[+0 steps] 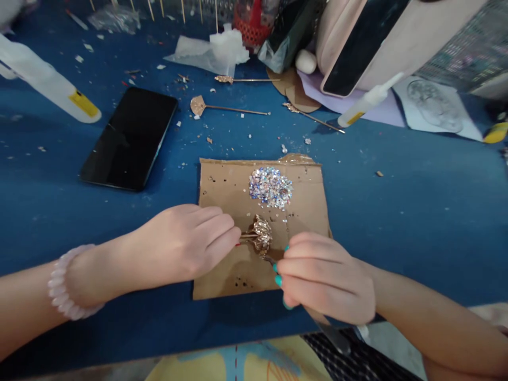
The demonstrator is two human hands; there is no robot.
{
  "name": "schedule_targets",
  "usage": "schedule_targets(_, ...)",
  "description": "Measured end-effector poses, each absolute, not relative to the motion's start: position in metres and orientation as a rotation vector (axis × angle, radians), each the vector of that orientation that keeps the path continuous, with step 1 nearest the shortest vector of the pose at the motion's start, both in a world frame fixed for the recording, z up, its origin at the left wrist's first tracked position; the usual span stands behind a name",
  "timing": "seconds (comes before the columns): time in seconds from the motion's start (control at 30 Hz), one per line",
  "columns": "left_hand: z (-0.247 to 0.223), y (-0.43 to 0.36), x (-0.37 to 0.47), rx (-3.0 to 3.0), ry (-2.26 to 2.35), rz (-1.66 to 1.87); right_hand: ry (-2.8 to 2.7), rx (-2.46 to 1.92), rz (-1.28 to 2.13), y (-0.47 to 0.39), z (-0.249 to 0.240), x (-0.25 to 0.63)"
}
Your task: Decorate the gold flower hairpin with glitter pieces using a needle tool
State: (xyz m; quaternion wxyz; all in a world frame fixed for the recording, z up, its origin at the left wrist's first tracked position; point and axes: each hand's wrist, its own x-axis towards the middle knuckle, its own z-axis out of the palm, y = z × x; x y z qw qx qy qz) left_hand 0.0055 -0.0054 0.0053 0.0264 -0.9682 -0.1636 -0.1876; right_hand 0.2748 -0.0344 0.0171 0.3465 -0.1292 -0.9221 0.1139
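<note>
My left hand (190, 238) is closed around the thin stem of a gold flower-shaped hairpin (262, 233), its metal petals facing right. In my right hand (329, 275) is a pair of curved tweezers (323, 320), the tip at the flower's lower edge. Whether the tip grips anything is too small to see. Both hands are over a piece of cardboard (222, 196) on the blue table. Just beyond the flower lies a pile of small shiny multicoloured chips (271, 187) on the cardboard.
A black phone (130, 140) lies to the left, near a white glue gun-like tool (47, 79). Gold hairpins (230, 108) lie farther back. A white bottle with a nozzle (367, 103) stands by papers at the back right. Small scraps are scattered about the table (416, 211).
</note>
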Motion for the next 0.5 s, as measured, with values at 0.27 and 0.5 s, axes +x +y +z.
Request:
schedule_targets(0.27, 0.006, -0.0041, 0.0054, -2.978, -0.483, -0.587, -2.338, -0.38, 0.326, -0.0317, 0.0189, 0.2801)
schedule_targets(0.5, 0.0087, -0.0016, 0.0048, -2.991, -0.46, -0.591, -2.255, -0.475, 0.378, -0.0294, 0.0185, 0.2834)
